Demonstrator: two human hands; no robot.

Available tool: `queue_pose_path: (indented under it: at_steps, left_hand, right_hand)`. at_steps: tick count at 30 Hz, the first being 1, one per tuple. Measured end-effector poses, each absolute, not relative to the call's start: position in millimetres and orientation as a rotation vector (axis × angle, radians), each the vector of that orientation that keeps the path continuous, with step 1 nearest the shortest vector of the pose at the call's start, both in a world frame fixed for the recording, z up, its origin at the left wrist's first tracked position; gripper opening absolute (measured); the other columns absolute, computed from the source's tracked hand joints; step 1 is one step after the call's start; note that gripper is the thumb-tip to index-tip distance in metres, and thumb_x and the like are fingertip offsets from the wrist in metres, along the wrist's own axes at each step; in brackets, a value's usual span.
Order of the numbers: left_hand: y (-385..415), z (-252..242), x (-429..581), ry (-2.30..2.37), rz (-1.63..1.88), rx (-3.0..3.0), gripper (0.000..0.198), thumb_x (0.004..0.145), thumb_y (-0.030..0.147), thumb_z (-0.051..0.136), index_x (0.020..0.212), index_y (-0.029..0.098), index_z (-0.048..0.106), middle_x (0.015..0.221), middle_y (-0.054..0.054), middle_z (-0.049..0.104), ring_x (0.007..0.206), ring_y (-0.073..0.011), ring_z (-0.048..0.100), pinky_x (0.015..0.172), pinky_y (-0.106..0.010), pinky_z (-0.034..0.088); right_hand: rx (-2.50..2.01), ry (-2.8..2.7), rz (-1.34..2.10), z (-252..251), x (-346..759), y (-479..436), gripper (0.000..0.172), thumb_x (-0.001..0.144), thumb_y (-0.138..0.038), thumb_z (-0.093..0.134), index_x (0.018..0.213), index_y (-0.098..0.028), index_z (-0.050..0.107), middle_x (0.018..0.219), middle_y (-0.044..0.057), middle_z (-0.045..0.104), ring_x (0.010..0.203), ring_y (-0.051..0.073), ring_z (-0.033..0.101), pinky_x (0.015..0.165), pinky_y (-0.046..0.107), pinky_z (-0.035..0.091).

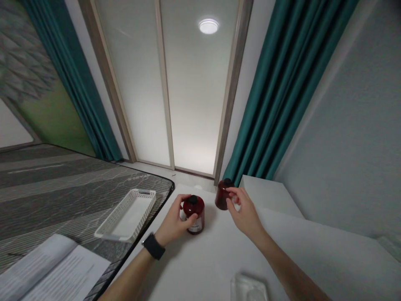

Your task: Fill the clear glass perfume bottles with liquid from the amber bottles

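My left hand (174,223) is wrapped round a dark red bottle (194,214) with a black cap and a pale label, which stands on the white table (219,259). A black watch sits on that wrist. My right hand (243,211) grips a second dark red bottle (222,195) by its side, a little farther back and to the right of the first. That bottle looks slightly tilted. The two bottles are close but apart.
A white slotted plastic tray (128,215) overhangs the edge of a grey patterned mattress (62,184) on the left. Printed sheets of paper (53,271) lie at bottom left. A clear glass dish (249,288) is near the front edge. Teal curtains (282,96) frame a frosted sliding door.
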State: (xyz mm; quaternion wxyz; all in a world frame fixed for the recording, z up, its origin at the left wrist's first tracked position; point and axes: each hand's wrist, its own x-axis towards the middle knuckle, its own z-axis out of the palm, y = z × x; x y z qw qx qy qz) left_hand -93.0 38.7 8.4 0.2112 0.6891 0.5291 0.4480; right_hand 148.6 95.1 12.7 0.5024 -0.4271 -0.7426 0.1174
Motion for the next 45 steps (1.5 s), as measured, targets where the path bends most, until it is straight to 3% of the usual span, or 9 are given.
queue_pose_path:
  at_steps: [6, 9, 12, 16, 23, 28, 35, 41, 45]
  left_hand:
    - [39.2, 2.2, -101.1, 1.559, 1.294, 1.904, 0.049, 0.075, 0.027, 0.064, 0.12, 0.018, 0.048, 0.119, -0.012, 0.059, 0.11, -0.0296, 0.058, 0.099, -0.048, 0.046]
    - [39.7, 1.4, -104.0, 1.562, 1.276, 1.905, 0.048, 0.077, 0.027, 0.063, 0.122, 0.018, 0.047, 0.12, -0.013, 0.058, 0.111, -0.0295, 0.058, 0.1, -0.048, 0.045]
    - [39.6, 0.5, -104.4, 1.565, 1.291, 1.903, 0.049, 0.077, 0.027, 0.063, 0.122, 0.018, 0.046, 0.12, -0.012, 0.058, 0.111, -0.0295, 0.058, 0.1, -0.048, 0.045]
    - [40.1, -1.4, -105.5, 1.561, 1.291, 1.911, 0.049, 0.077, 0.027, 0.064, 0.122, 0.018, 0.047, 0.12, -0.013, 0.059, 0.111, -0.0298, 0.058, 0.1, -0.048, 0.045]
    - [45.9, 2.5, -118.8, 1.65, 1.345, 1.877, 0.048, 0.078, 0.03, 0.064, 0.122, 0.018, 0.048, 0.121, -0.012, 0.059, 0.115, -0.0308, 0.056, 0.103, -0.052, 0.042]
    - [48.1, 3.3, -126.0, 1.576, 1.334, 1.857, 0.049, 0.079, 0.028, 0.064, 0.125, 0.018, 0.047, 0.126, -0.012, 0.059, 0.12, -0.0298, 0.056, 0.107, -0.05, 0.041]
    - [50.3, -0.5, -129.8, 1.472, 1.329, 1.825, 0.053, 0.082, 0.026, 0.063, 0.131, 0.018, 0.046, 0.132, -0.013, 0.057, 0.122, -0.0281, 0.056, 0.11, -0.049, 0.04]
    - [55.3, -4.8, -130.8, 1.437, 1.34, 1.79, 0.054, 0.082, 0.026, 0.065, 0.132, 0.019, 0.046, 0.134, -0.013, 0.058, 0.124, -0.0276, 0.056, 0.111, -0.049, 0.041]
    - [62.1, -9.6, -134.8, 1.402, 1.367, 1.633, 0.067, 0.084, 0.031, 0.066, 0.142, 0.02, 0.033, 0.144, -0.016, 0.05, 0.132, -0.028, 0.052, 0.111, -0.049, 0.042]
  right_hand:
    - [-1.128, -1.606, 0.132, 20.6, 141.2, 142.2, 0.025, 0.087, -0.032, 0.055, 0.107, -0.02, 0.059, 0.106, 0.011, 0.053, 0.105, 0.029, 0.053, 0.098, 0.05, 0.043]
    - [-1.197, -1.593, 0.165, 7.0, 139.3, 157.8, 0.042, 0.077, -0.043, 0.068, 0.11, -0.019, 0.058, 0.112, 0.013, 0.05, 0.115, 0.035, 0.047, 0.104, 0.056, 0.036]
    - [-1.245, -1.608, 0.252, -9.2, 134.5, 167.0, 0.059, 0.071, -0.045, 0.074, 0.119, -0.019, 0.053, 0.114, 0.013, 0.05, 0.113, 0.035, 0.048, 0.103, 0.057, 0.038]
    - [-1.252, -1.621, 0.381, -19.9, 129.9, 171.3, 0.074, 0.071, -0.043, 0.073, 0.133, -0.019, 0.041, 0.117, 0.013, 0.05, 0.115, 0.035, 0.048, 0.104, 0.061, 0.036]
    - [-0.934, -1.914, 0.858, -8.2, 127.8, 149.8, 0.077, 0.078, -0.034, 0.07, 0.144, -0.026, 0.032, 0.13, 0.01, 0.059, 0.117, 0.022, 0.061, 0.103, 0.043, 0.046]
    - [-0.549, -1.887, 1.486, 0.2, 121.6, 135.1, 0.083, 0.078, -0.037, 0.075, 0.146, -0.027, 0.028, 0.146, 0.015, 0.047, 0.132, 0.024, 0.052, 0.112, 0.045, 0.036]
    - [-0.604, -1.875, 1.565, -0.6, 122.6, 134.9, 0.089, 0.078, -0.048, 0.076, 0.15, -0.029, 0.027, 0.143, 0.013, 0.049, 0.13, 0.028, 0.053, 0.111, 0.051, 0.036]
    - [-0.634, -1.904, 1.564, 2.5, 113.9, 133.0, 0.069, 0.078, -0.053, 0.074, 0.135, -0.025, 0.048, 0.141, 0.012, 0.055, 0.126, 0.03, 0.055, 0.107, 0.049, 0.041]
    - [-0.696, -1.853, 1.549, -1.9, 113.6, 130.8, 0.08, 0.076, -0.054, 0.076, 0.142, -0.028, 0.041, 0.151, 0.014, 0.045, 0.136, 0.031, 0.046, 0.107, 0.051, 0.041]
